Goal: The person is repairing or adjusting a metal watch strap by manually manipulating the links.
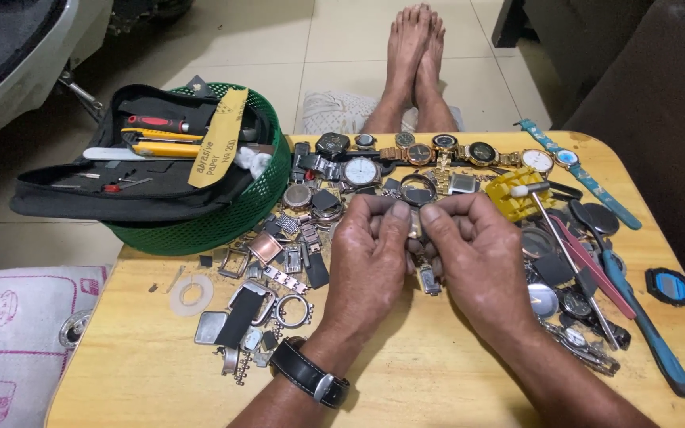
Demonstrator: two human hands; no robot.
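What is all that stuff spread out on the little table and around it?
Wooden table: one, tan.
Wristwatches: many, gold and silver, far edge.
Watch parts: many, metal, centre-left.
Basket: one, green, left.
Tool pouch: one, black, across basket.
Hand tools: several, blue and red, right.
Cushion: one, white, lower left.
Small watch piece: one, pinched by both hands.
Feet: two, top.
Left hand, right hand: centre.
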